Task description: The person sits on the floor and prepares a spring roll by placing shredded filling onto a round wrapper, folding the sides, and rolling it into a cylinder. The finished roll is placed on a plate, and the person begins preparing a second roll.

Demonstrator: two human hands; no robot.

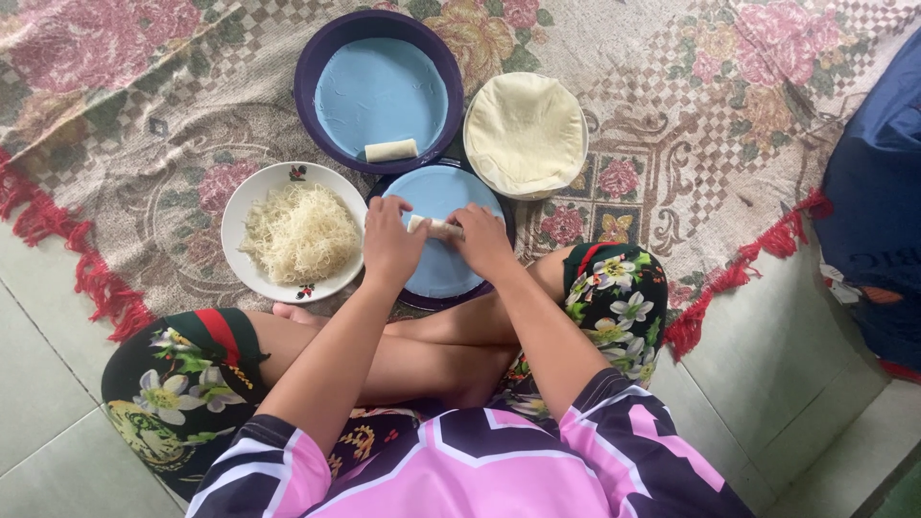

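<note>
Floral rug, blue plate [436,273] — left hand [389,245], right hand [484,242] pinching wrapper roll [436,227], long axis left-right

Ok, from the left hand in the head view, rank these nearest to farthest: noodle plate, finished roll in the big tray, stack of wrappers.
From the left hand:
1. Noodle plate, just to its left.
2. Finished roll, straight ahead in the big tray.
3. Stack of wrappers, ahead and off to the right.
</note>
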